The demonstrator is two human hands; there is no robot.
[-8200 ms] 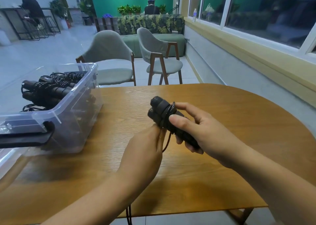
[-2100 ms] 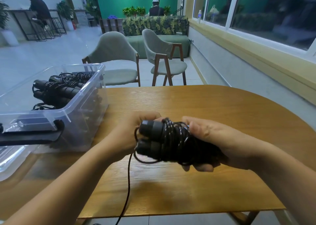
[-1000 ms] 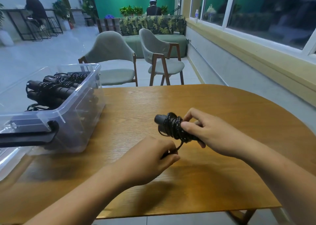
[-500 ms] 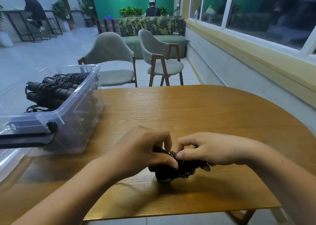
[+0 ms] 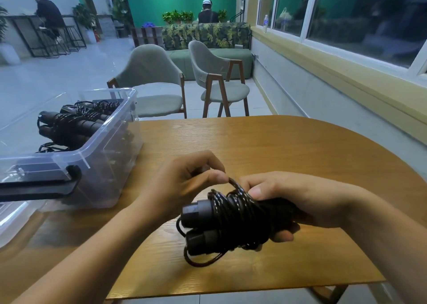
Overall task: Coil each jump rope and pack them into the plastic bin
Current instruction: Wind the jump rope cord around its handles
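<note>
Our right hand (image 5: 293, 202) hides the far ends of the two handles of the rope (image 5: 231, 220), and the bin (image 5: 108, 146) is cut off at the left. That bin stands at the left edge of the desk (image 5: 277, 146) with coiled ropes (image 5: 76, 123) inside. The right fingers (image 5: 256, 191) clasp the wound rope by the near edge; our left hand (image 5: 182, 188) pinches its loose loop.

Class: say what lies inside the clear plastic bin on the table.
Inside the bin lie coiled black jump ropes. Their number cannot be told: the lower ones are covered by those on top and blurred by the bin's wall.
</note>
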